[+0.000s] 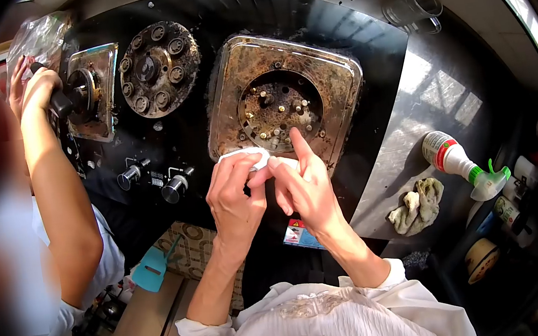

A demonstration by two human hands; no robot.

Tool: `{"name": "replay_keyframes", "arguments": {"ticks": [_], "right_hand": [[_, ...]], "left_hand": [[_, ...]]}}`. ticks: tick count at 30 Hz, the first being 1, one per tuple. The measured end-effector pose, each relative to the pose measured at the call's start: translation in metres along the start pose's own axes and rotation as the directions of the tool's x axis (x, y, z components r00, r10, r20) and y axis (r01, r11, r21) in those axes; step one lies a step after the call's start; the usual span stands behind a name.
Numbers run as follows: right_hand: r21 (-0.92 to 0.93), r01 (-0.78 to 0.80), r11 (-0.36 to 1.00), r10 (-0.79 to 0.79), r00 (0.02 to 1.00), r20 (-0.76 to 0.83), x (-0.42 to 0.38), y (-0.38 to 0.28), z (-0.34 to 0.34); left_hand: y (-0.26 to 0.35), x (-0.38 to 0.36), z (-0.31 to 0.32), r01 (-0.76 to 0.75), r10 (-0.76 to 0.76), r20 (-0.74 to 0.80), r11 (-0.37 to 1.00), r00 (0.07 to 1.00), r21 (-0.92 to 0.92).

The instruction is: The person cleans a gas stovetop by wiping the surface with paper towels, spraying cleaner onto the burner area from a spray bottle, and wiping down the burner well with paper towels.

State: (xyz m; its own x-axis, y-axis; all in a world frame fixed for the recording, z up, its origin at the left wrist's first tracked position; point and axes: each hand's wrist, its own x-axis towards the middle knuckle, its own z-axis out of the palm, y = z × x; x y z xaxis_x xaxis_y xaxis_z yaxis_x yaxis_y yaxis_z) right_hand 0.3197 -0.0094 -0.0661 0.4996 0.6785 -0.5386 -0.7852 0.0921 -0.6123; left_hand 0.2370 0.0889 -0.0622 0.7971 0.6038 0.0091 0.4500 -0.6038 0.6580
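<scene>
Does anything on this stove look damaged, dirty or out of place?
Yes. The square burner tray is crusted with brown, rusty grime. The round burner plate lies loose on the black stove top. A spray bottle lies on its side near a crumpled rag. Both hands hold a white wipe.

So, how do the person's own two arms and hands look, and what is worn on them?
Both forearms are bare, with white sleeves pushed up above the elbows: the left sleeve is bunched into folds, the right sleeve ends in a loose cuff. The left hand and right hand wear no gloves. No ring, watch or bracelet shows. The white garment has a knotted cloth button at the chest.
</scene>
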Motion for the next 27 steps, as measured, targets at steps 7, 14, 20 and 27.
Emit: {"name": "replay_keyframes", "arguments": {"ticks": [7,14,20,27], "right_hand": [[-0.017,-0.031,0.999,0.03,0.998,-0.055,-0.015,-0.012,0.005],[-0.077,-0.126,0.989,0.121,0.99,-0.068,-0.043,-0.015,-0.006],[-0.035,-0.052,0.998,0.049,0.995,-0.085,-0.071,-0.016,-0.039],[-0.061,0.062,0.996,-0.069,0.991,-0.111,-0.087,-0.012,-0.059]], "left_hand": [[0.003,0.0,-0.003,0.002,-0.002,0.019,1.0,1.0,0.02],[-0.005,0.003,-0.009,-0.06,0.057,0.065,0.996,0.996,0.058],[-0.006,0.026,-0.036,0.012,-0.011,-0.081,1.0,0.997,0.006],[-0.024,0.036,-0.016,-0.012,0.033,-0.086,0.974,0.996,0.225]]}}
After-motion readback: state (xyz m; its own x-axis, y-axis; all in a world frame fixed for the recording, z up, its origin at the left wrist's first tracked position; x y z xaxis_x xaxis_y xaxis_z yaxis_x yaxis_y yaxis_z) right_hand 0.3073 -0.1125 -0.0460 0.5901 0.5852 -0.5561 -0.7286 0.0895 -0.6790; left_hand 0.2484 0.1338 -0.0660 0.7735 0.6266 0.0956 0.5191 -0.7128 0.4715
